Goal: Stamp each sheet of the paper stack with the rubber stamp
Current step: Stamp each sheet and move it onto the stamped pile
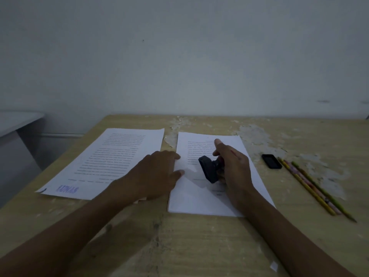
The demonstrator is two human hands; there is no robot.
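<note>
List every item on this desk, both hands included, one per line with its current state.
Rubber stamp: gripped, tilted, raised off the paper.
Right hand: grips the stamp handle.
Left hand: fingers flat on the stack's left edge.
Paper stack: top sheet shows no stamp.
Stamped sheet: set aside left, purple mark.
Ink pad: lying flat.
Pencils: lying side by side.

Probably office: desk (199,246), papers (111,156), pencils (311,186)

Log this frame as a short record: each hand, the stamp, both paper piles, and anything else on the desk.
left hand: fingers flat on left edge of the paper stack
right hand: grips the stamp, tilted above the top sheet
top sheet: no stamp mark visible
stamped sheet: lies left, blue mark at near edge
desk: ink pad, pencils to the right
</note>
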